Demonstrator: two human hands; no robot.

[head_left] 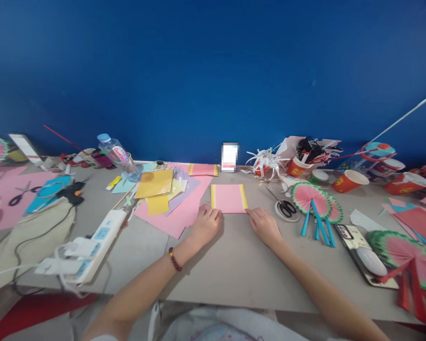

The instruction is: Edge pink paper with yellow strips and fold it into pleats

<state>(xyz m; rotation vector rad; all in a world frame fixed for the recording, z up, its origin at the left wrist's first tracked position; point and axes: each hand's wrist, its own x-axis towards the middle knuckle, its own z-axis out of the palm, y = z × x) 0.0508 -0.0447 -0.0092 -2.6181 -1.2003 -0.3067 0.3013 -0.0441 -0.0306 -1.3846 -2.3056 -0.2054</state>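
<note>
The yellow-edged pink paper (228, 198) lies flat on the table (241, 270) just beyond both hands, its near edge spanning them: left hand (208, 221) at the near-left corner, right hand (263, 225) at the near-right (neither clearly closer). Fingers curl loosely; whether they pinch, I cannot tell.
</note>
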